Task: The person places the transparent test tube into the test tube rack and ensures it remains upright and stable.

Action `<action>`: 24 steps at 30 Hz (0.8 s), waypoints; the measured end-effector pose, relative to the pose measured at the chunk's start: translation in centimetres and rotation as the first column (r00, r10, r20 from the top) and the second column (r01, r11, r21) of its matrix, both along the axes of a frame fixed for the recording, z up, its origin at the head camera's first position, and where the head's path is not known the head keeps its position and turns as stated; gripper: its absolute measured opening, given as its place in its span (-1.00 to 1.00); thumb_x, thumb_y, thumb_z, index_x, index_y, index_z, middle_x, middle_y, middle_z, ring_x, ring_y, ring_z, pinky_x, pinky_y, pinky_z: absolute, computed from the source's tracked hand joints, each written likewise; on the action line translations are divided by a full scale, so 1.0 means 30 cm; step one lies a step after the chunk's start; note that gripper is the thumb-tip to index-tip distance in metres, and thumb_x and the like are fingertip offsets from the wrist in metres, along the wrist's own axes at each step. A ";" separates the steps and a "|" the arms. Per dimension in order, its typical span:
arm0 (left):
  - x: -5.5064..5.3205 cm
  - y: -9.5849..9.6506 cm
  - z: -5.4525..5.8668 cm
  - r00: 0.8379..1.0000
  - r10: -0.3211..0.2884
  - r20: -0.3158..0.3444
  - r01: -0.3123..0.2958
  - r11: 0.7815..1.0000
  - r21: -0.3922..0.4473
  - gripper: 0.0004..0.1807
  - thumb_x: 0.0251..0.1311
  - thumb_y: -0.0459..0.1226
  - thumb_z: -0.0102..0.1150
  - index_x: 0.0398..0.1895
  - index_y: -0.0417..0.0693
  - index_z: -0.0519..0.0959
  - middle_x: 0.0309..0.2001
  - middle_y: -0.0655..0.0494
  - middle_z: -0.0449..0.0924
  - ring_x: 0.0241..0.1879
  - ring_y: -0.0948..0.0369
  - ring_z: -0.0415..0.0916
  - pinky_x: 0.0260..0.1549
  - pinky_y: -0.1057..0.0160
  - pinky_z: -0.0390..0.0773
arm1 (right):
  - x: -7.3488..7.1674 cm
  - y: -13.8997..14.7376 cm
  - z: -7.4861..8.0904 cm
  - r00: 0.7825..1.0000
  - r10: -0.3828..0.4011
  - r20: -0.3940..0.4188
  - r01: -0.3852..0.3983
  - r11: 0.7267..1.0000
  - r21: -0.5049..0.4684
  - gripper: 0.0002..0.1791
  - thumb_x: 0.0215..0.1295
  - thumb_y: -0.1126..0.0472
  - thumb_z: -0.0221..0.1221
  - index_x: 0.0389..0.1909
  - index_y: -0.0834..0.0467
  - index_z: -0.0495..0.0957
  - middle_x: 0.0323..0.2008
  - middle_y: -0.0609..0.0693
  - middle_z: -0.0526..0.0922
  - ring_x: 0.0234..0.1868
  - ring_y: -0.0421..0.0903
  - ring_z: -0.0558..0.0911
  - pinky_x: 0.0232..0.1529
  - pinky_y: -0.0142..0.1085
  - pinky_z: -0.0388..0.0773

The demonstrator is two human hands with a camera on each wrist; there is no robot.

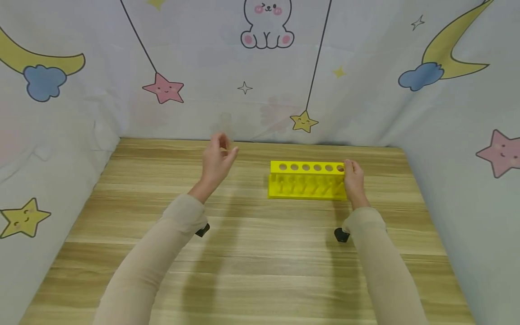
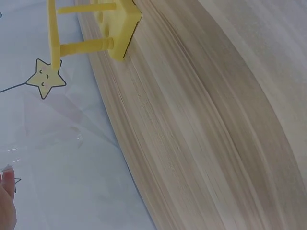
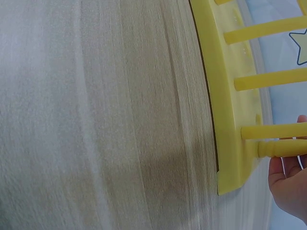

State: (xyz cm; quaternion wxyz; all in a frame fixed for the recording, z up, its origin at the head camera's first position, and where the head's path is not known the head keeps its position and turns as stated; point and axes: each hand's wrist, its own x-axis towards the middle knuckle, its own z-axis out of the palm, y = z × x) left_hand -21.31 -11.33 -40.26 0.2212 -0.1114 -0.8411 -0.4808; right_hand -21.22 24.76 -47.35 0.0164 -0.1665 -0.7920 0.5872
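Observation:
A yellow test tube rack [image 1: 306, 168] stands on the table, with a row of round holes along its top and pegs below. My right hand [image 1: 355, 180] grips its right end; in the right wrist view, the fingers [image 3: 291, 179] curl round the end post. To the left of the rack, my left hand [image 1: 217, 160] is raised with thumb and fingers bent. It appears to pinch a clear test tube [image 2: 48, 143], faint against the pale cloth. Only a fingertip [image 2: 7, 184] of that hand shows in the left wrist view.
The wood-grain table [image 1: 268, 253] reaches back to a white cloth [image 1: 203, 58] printed with stars and moons. Cloth also hangs at both sides. Black wrist devices [image 1: 341, 234] sit below both sleeves.

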 end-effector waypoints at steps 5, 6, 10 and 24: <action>-0.005 0.023 0.011 1.000 0.002 -0.022 -0.002 1.000 0.000 -0.65 0.00 -0.39 0.16 -0.17 -0.33 0.31 -0.35 -0.12 0.43 -0.29 0.07 0.47 -0.35 0.21 0.59 | -0.003 -0.002 -0.001 1.000 -0.004 0.005 0.004 1.000 -0.005 -0.41 0.34 -0.14 -0.34 0.10 0.25 0.26 -0.21 -0.11 0.37 -0.15 -0.20 0.35 -0.20 -0.40 0.25; -0.006 0.028 0.013 1.000 0.001 -0.023 -0.001 1.000 0.002 -0.65 0.00 -0.39 0.16 -0.16 -0.33 0.31 -0.35 -0.13 0.43 -0.29 0.07 0.47 -0.35 0.21 0.60 | -0.003 -0.002 0.000 1.000 -0.005 0.006 0.005 1.000 -0.003 -0.40 0.34 -0.14 -0.34 0.10 0.25 0.26 -0.20 -0.10 0.37 -0.14 -0.19 0.35 -0.20 -0.40 0.25; -0.010 0.051 0.016 1.000 -0.013 -0.019 0.013 1.000 -0.002 -0.65 0.01 -0.37 0.16 -0.16 -0.32 0.30 -0.35 -0.12 0.42 -0.28 0.07 0.47 -0.35 0.22 0.59 | -0.003 -0.001 0.001 1.000 -0.009 0.009 0.009 1.000 0.007 -0.42 0.35 -0.12 -0.34 0.10 0.25 0.26 -0.18 -0.06 0.38 -0.12 -0.15 0.34 -0.20 -0.40 0.25; -0.017 0.119 0.024 0.999 -0.034 -0.023 0.033 0.999 -0.016 -0.65 0.04 -0.33 0.16 -0.17 -0.25 0.27 -0.40 -0.04 0.37 -0.29 0.12 0.45 -0.36 0.28 0.60 | 0.001 -0.004 0.004 1.000 -0.003 0.010 0.003 1.000 0.012 -0.39 0.34 -0.15 -0.36 0.11 0.26 0.25 -0.16 -0.06 0.37 -0.06 -0.10 0.33 -0.16 -0.39 0.24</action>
